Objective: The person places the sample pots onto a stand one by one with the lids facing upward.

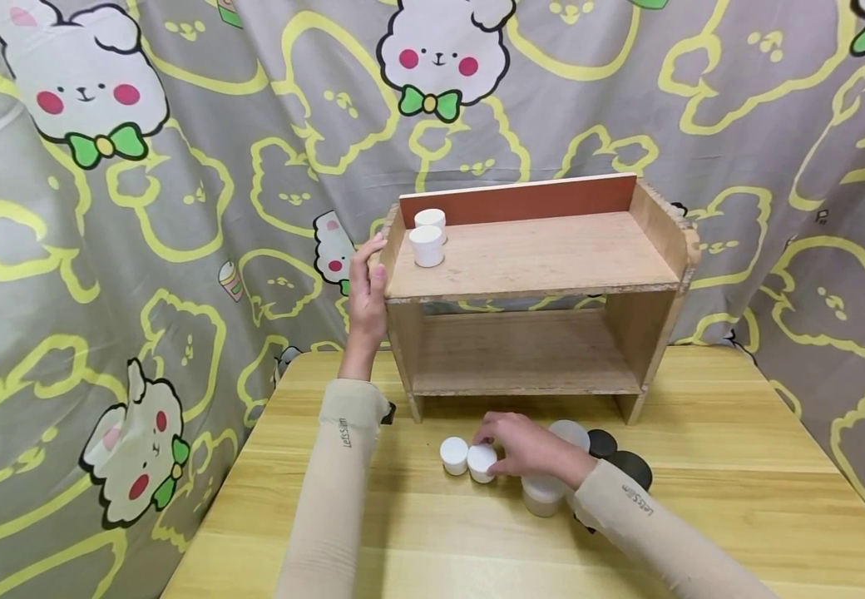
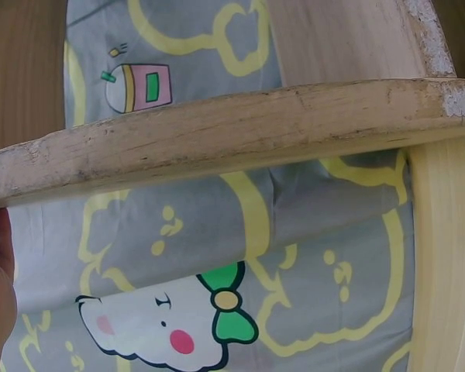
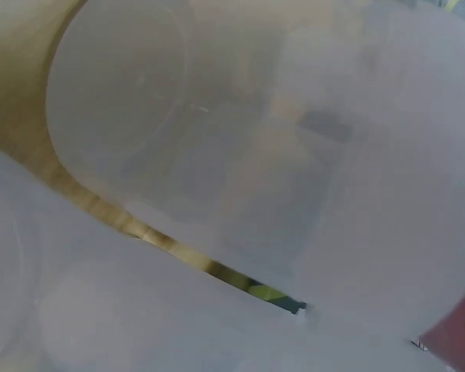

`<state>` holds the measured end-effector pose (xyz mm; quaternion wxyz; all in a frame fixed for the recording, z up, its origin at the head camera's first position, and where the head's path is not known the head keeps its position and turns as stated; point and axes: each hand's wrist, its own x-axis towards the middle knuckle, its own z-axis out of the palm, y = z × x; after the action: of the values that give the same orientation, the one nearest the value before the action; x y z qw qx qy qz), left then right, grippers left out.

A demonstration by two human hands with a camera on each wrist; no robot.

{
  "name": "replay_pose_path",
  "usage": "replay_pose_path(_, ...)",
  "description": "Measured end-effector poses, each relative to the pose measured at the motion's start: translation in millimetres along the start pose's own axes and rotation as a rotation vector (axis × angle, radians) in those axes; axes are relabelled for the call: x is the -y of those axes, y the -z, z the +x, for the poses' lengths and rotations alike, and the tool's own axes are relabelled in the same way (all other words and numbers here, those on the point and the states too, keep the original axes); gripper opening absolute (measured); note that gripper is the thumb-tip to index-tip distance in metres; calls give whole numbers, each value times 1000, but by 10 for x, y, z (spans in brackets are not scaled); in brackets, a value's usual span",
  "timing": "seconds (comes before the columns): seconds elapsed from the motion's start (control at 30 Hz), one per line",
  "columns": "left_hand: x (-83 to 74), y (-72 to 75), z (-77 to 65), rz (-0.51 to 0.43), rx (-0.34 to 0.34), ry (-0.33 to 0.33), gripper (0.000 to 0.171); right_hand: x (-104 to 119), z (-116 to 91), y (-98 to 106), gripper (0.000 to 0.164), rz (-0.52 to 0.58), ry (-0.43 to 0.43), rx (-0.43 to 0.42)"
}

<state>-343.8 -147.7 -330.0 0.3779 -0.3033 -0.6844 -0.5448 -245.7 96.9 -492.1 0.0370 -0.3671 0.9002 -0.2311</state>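
1. Fingers of the right hand [image 1: 524, 445] are narrow, pinching a small white jar [image 1: 481, 464] that stands upright on the counter [image 1: 253, 507], in front of the wooden shelf unit [image 1: 545, 258].
2. A neighbouring jar [image 1: 454, 455] sits just beside it, perhaps touching; lifting straight up, rather than dragging sideways, should leave that one standing.
3. Gripping low on the jar's sides would likely hold better than nipping its top edge; how firm the pinch is, I cannot tell.
4. Frosted tubs [image 1: 543, 497] crowd the right wrist, so a raised forearm seems wise.
5. Left hand [image 1: 368, 291] rests against the left side panel [image 1: 404, 341], fingers fairly straight; light, even pressure should steady it.
6. Front upper jar [image 1: 427, 248] and rear upper jar [image 1: 430, 216] stand at the top board's left end; a knock could shift both.
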Motion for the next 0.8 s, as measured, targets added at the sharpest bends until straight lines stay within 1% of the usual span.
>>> replay_pose_path(0.13,1,0,-1,4,-1,-1,40,24,-2,46,37,25,3,-3)
replay_pose_path(0.4,6,3,-4,5,2,-5,40,51,-20,127,36,42,31,-41)
replay_pose_path(0.5,60,0,-7,12,-1,-16,40,48,-29,149,35,66,32,-50)
replay_pose_path(0.63,50,0,-3,17,0,-17,39,50,-39,182,34,90,27,-73)
replay_pose_path(0.67,41,1,-2,16,1,-17,39,52,-42,193,34,94,24,-80)
replay_pose_path(0.7,-5,3,2,10,4,-10,39,54,-45,205,35,97,22,-89)
replay_pose_path(0.8,-10,1,4,7,3,-10,39,63,-53,247,36,114,27,-112)
